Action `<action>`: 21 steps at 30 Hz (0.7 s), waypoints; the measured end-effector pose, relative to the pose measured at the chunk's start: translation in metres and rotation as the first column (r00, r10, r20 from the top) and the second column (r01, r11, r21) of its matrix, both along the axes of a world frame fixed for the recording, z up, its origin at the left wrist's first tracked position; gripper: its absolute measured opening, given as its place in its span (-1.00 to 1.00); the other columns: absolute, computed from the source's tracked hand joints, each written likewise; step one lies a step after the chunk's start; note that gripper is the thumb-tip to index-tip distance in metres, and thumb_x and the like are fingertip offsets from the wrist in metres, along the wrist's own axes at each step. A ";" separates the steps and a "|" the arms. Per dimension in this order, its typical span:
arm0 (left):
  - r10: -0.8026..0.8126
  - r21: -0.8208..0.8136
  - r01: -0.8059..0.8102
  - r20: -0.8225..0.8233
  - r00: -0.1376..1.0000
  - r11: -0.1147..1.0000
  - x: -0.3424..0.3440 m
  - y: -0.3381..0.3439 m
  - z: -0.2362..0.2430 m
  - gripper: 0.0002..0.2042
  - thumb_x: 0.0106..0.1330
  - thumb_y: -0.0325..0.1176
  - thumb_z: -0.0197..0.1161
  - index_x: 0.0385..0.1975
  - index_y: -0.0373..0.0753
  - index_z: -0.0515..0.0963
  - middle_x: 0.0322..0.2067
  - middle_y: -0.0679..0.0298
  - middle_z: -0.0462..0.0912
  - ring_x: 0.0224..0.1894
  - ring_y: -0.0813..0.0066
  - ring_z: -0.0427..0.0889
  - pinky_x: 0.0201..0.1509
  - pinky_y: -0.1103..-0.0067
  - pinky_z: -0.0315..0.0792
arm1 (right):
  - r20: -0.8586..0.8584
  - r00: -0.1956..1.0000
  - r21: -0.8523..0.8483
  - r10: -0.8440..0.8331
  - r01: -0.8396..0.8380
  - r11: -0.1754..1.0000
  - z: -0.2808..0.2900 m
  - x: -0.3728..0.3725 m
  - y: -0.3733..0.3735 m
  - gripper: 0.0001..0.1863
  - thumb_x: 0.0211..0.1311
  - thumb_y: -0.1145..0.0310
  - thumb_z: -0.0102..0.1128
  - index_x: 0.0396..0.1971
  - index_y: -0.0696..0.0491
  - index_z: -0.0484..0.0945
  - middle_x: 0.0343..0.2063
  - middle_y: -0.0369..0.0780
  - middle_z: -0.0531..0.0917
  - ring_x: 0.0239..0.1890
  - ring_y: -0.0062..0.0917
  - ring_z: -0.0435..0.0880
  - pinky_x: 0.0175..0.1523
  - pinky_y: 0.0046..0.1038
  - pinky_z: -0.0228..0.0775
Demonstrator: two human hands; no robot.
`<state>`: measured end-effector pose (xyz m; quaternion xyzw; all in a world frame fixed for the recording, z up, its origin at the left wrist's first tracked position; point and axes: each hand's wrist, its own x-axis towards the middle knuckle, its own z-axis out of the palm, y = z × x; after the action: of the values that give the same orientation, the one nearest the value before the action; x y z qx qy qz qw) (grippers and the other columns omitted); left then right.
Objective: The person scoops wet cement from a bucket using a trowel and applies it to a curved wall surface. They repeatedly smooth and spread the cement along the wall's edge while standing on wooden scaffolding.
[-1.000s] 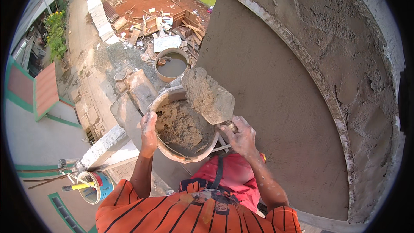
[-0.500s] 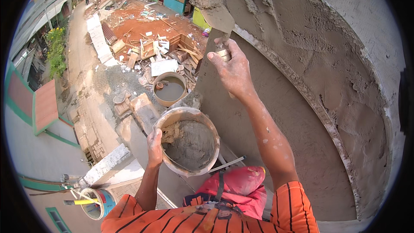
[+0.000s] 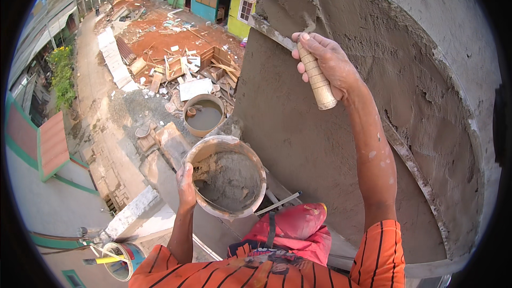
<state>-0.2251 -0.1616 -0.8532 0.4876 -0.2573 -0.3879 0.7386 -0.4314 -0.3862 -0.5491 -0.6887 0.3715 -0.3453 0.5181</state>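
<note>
My right hand (image 3: 333, 61) grips the taped handle (image 3: 319, 85) of a trowel, raised against the rough, wet mortar band (image 3: 394, 69) high on the wall; the blade is mostly hidden. My left hand (image 3: 186, 185) holds the side of a round bucket (image 3: 260, 176) with grey mortar (image 3: 229, 178) inside. Smoother grey plaster (image 3: 298, 149) lies below a pale curved ridge (image 3: 413, 173) that crosses the wall.
Below are a round tub of grey water (image 3: 208, 117), a rubble and timber pile (image 3: 194, 69), a paved path (image 3: 106, 144) and colourful low houses (image 3: 205, 0). At lower left stand a green-trimmed building (image 3: 53, 208) and a blue-white bucket (image 3: 120, 261).
My right hand has lifted the mortar-laden trowel from above the bucket up and right to the upper wall. The bucket in my left hand now shows from above, clear of the trowel.
</note>
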 end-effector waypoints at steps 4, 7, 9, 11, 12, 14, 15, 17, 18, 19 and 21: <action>0.034 0.010 -0.034 0.008 0.999 0.999 -0.001 0.003 0.006 -0.60 0.44 -0.19 0.00 0.07 -0.38 0.47 -0.03 0.26 0.54 0.04 0.47 0.44 0.19 0.51 0.25 | 0.053 0.998 -0.064 -0.044 0.047 0.997 0.018 -0.012 0.004 -0.60 0.44 0.11 0.01 -0.01 0.16 0.42 -0.44 -0.33 0.56 -0.59 -0.79 0.54 -0.56 -0.74 0.53; 0.002 -0.026 -0.003 -0.017 1.000 1.000 0.009 0.002 -0.007 -0.60 0.44 -0.18 0.01 0.07 -0.37 0.47 -0.02 0.26 0.53 0.04 0.47 0.44 0.20 0.51 0.25 | 0.061 0.995 -0.100 -0.081 0.087 0.991 0.025 -0.015 0.010 -0.60 0.45 0.11 0.00 -0.01 0.17 0.42 -0.43 -0.32 0.57 -0.59 -0.79 0.54 -0.56 -0.74 0.53; -0.011 -0.032 0.007 -0.106 0.994 0.999 0.014 0.001 -0.026 -0.60 0.44 -0.18 0.02 0.08 -0.37 0.47 -0.01 0.25 0.53 0.04 0.46 0.45 0.20 0.51 0.25 | 0.065 0.992 -0.127 -0.105 0.113 0.985 0.027 -0.021 0.016 -0.59 0.44 0.11 0.00 0.00 0.17 0.42 -0.42 -0.32 0.57 -0.58 -0.79 0.54 -0.57 -0.74 0.52; 0.031 -0.002 -0.032 -0.134 0.991 0.999 0.024 0.006 -0.034 -0.61 0.43 -0.19 0.03 0.07 -0.36 0.47 -0.02 0.25 0.54 0.05 0.46 0.45 0.21 0.51 0.25 | 0.074 0.988 -0.144 -0.139 0.148 0.978 0.026 -0.029 0.024 -0.55 0.43 0.09 0.01 0.02 0.19 0.43 -0.37 -0.28 0.55 -0.54 -0.75 0.52 -0.51 -0.68 0.48; 0.000 -0.029 -0.006 -0.179 0.984 1.000 0.028 0.009 -0.033 -0.62 0.42 -0.20 0.04 0.07 -0.35 0.48 -0.03 0.25 0.55 0.05 0.46 0.46 0.20 0.50 0.27 | 0.080 0.985 -0.152 -0.155 0.166 0.974 0.027 -0.033 0.028 -0.54 0.42 0.08 0.01 0.03 0.19 0.44 -0.35 -0.26 0.54 -0.52 -0.73 0.51 -0.49 -0.65 0.46; -0.062 -0.071 0.044 -0.278 0.959 0.996 0.030 0.011 -0.026 -0.64 0.41 -0.21 0.05 0.05 -0.34 0.49 -0.03 0.24 0.56 0.05 0.44 0.49 0.19 0.49 0.30 | 0.067 0.980 -0.195 -0.190 0.199 0.960 0.028 -0.043 0.037 -0.53 0.41 0.07 0.02 0.06 0.19 0.43 -0.37 -0.27 0.55 -0.53 -0.74 0.52 -0.50 -0.66 0.46; -0.087 -0.089 0.061 -0.322 0.943 0.994 0.034 0.013 -0.028 -0.64 0.41 -0.22 0.06 0.04 -0.33 0.49 -0.03 0.24 0.57 0.05 0.43 0.50 0.18 0.48 0.31 | 0.061 0.975 -0.216 -0.214 0.222 0.951 0.029 -0.047 0.042 -0.53 0.41 0.08 0.02 0.06 0.18 0.44 -0.38 -0.27 0.55 -0.53 -0.74 0.52 -0.51 -0.67 0.46; -0.123 -0.107 0.095 -0.295 0.947 0.990 0.054 0.023 -0.052 -0.56 0.45 -0.13 -0.03 0.16 -0.31 0.40 0.06 0.15 0.53 0.07 0.31 0.54 0.14 0.37 0.43 | 0.076 0.965 -0.256 -0.252 0.263 0.930 0.026 -0.052 0.053 -0.53 0.39 0.08 0.05 0.05 0.17 0.45 -0.39 -0.29 0.56 -0.55 -0.76 0.52 -0.55 -0.69 0.45; -0.092 -0.081 0.072 -0.287 0.953 0.994 0.063 0.029 -0.070 -0.56 0.45 -0.13 -0.03 0.17 -0.31 0.40 0.07 0.15 0.53 0.08 0.31 0.53 0.16 0.38 0.41 | 0.074 0.956 -0.267 -0.284 0.294 0.918 0.025 -0.056 0.058 -0.53 0.39 0.08 0.04 0.05 0.17 0.45 -0.40 -0.29 0.56 -0.55 -0.76 0.52 -0.55 -0.70 0.45; -0.068 -0.058 0.054 -0.287 0.956 0.997 0.067 0.033 -0.082 -0.55 0.45 -0.13 -0.03 0.18 -0.32 0.39 0.08 0.15 0.52 0.10 0.32 0.52 0.18 0.39 0.40 | 0.064 0.945 -0.284 -0.322 0.326 0.901 0.025 -0.059 0.064 -0.53 0.39 0.08 0.04 0.05 0.18 0.45 -0.40 -0.29 0.56 -0.55 -0.76 0.52 -0.55 -0.70 0.45; -0.005 0.008 0.008 -0.276 0.961 1.000 0.077 0.042 -0.103 -0.55 0.47 -0.14 -0.05 0.20 -0.33 0.37 0.12 0.16 0.50 0.15 0.33 0.48 0.25 0.42 0.33 | 0.053 0.923 -0.335 -0.380 0.375 0.865 0.020 -0.066 0.073 -0.51 0.38 0.07 0.04 0.06 0.18 0.45 -0.43 -0.31 0.55 -0.53 -0.77 0.53 -0.52 -0.70 0.45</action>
<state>-0.1486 -0.1199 -0.9565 0.4314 -0.1518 -0.4555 0.7638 -0.4976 -0.3134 -0.5289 -0.6839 0.4378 -0.4935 0.3117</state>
